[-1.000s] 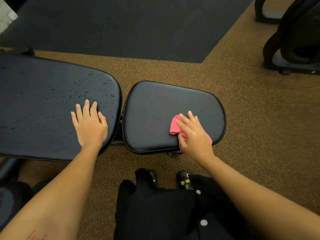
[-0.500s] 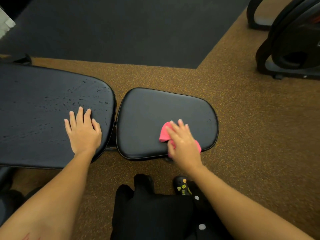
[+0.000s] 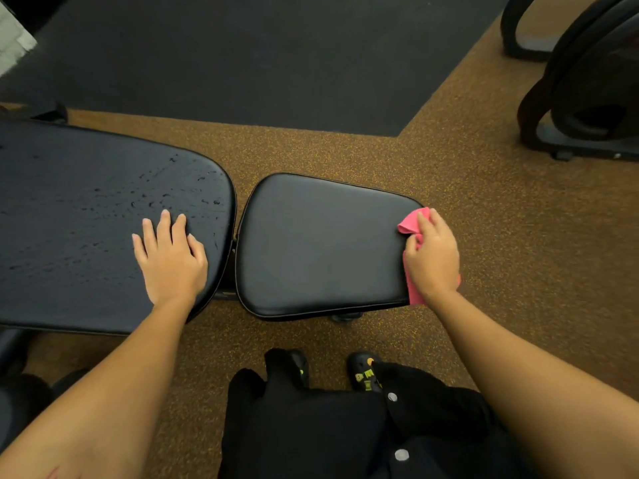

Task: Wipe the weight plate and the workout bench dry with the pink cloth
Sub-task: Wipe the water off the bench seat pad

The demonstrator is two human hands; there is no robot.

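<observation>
Now your right hand (image 3: pixel 432 257) bunches the soft, limp pink cloth (image 3: pixel 413 223) at the seat pad's (image 3: pixel 321 247) three o'clock edge; your left hand (image 3: pixel 171 257) lies flat, empty, on the wet back pad (image 3: pixel 69 219).

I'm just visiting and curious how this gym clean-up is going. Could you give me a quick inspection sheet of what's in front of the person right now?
Surface: seat pad looks dry; back pad carries water droplets.
Job's things: pink cloth at the seat pad's right edge; weight plates racked at upper right, wetness cannot be told.
Clutter: nothing seen.
Hands: right hand grips the cloth; left hand lies flat on the back pad.
Cables: nothing seen.
Surroundings: brown speckled floor, dark mat beyond, person's shoes below the bench.
</observation>
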